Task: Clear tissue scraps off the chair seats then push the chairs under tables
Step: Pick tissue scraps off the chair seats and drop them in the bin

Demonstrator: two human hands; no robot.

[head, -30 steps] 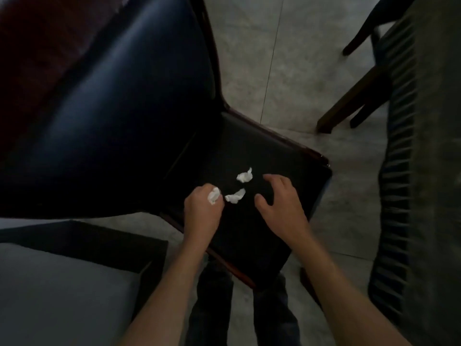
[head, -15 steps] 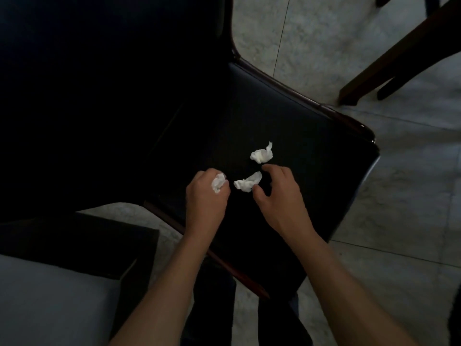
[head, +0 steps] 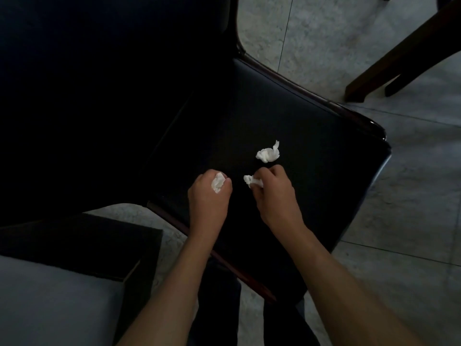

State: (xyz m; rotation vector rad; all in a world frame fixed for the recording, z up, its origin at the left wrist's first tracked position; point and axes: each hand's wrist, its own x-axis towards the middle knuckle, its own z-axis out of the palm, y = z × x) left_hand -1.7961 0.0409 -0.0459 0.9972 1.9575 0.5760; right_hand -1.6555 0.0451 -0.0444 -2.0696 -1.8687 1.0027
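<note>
A black padded chair seat (head: 311,126) with a dark red wooden rim fills the middle of the view, its tall back (head: 99,83) at the left. My left hand (head: 208,198) is closed around a white tissue scrap (head: 217,185) over the seat's near part. My right hand (head: 273,193) pinches a second tissue scrap (head: 252,181) between thumb and fingers, just above the seat. A third crumpled tissue scrap (head: 268,154) lies loose on the seat just beyond my right hand.
Grey tiled floor (head: 411,196) surrounds the chair. Dark wooden furniture legs (head: 389,63) stand at the upper right. Another seat with a grey cushion (head: 50,300) in a dark frame sits at the lower left, close to the chair. My legs show below the seat.
My right hand has closed its thumb and fingers on the nearer loose scrap. The left hand still holds its scrap. The view has moved closer to the seat.
</note>
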